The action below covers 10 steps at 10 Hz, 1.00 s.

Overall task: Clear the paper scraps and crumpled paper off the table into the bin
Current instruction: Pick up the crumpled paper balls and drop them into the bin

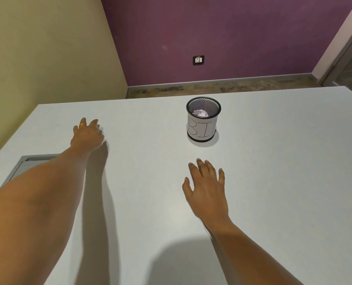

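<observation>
The bin [203, 128] is a small black mesh cup with a white label reading BIN, standing upright on the white table [274, 161] near its far edge. A crumpled paper ball [200, 113] lies inside it. My left hand [86, 134] is stretched far out to the left of the bin, with its fingers curled down on the table. A small white paper scrap [98, 130] shows pinched at the fingertips. My right hand [207, 188] hovers flat just in front of the bin, fingers spread and holding nothing.
A grey recessed cable flap [27, 161] sits in the table at the left edge, partly under my left forearm. Beyond the far table edge are bare floor, a purple wall with a socket [198, 60], and a yellow wall on the left.
</observation>
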Motion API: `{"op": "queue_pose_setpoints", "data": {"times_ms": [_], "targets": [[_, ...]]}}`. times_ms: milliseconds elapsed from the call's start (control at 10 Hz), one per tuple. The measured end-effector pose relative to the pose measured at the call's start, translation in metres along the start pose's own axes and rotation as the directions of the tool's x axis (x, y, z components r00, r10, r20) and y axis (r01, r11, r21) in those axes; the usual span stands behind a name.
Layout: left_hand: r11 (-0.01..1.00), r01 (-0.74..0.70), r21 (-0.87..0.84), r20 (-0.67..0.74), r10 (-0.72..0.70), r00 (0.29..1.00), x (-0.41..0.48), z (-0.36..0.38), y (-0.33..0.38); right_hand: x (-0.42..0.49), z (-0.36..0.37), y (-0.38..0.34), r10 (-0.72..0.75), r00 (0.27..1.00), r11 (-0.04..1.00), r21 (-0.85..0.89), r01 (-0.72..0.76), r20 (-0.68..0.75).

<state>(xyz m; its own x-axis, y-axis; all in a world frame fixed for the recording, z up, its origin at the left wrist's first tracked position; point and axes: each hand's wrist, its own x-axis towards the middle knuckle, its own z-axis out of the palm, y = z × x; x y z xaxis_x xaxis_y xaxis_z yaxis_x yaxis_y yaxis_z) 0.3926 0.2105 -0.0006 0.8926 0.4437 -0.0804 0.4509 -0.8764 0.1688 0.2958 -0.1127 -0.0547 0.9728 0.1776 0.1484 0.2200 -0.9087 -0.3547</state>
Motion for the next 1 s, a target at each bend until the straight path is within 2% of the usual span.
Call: {"op": "queue_pose_setpoints", "data": {"times_ms": [100, 200, 300, 500, 700, 900, 1000], "targets": [[1.0, -0.008, 0.002, 0.081, 0.008, 0.997, 0.002, 0.001, -0.001, 0.0, -0.001, 0.0, 0.001, 1.0, 1.0, -0.01, -0.001, 0.024], [1.0, 0.015, 0.002, 0.069, -0.015, 0.997, 0.0, 0.003, 0.003, 0.0, -0.001, 0.001, 0.002, 0.999, 1.0, -0.009, -0.002, 0.034], [1.0, 0.013, 0.015, -0.008, -0.013, 1.0, -0.002, 0.005, 0.007, 0.0, 0.0, 0.001, 0.004, 0.999, 1.0, -0.008, -0.004, 0.033], [0.989, -0.068, -0.129, -0.139, 0.049, 0.989, -0.013, 0.01, 0.023, 0.0, 0.0, 0.0, 0.006, 1.0, 1.0, -0.005, -0.005, 0.03], [0.938, -0.281, -0.201, -0.241, 0.231, 0.943, -0.02, -0.01, 0.074, 0.001, -0.001, 0.0, 0.003, 1.0, 1.0, 0.005, -0.003, 0.026], [0.845, -0.491, -0.212, -0.397, 0.385, 0.833, -0.032, -0.042, 0.143, 0.0, -0.001, 0.0, 0.003, 0.999, 1.0, 0.001, -0.003, 0.037], [0.772, -0.598, -0.214, -0.422, 0.479, 0.77, -0.043, -0.051, 0.176, 0.001, -0.001, 0.0, -0.001, 0.999, 1.0, 0.007, 0.001, 0.034]]}}
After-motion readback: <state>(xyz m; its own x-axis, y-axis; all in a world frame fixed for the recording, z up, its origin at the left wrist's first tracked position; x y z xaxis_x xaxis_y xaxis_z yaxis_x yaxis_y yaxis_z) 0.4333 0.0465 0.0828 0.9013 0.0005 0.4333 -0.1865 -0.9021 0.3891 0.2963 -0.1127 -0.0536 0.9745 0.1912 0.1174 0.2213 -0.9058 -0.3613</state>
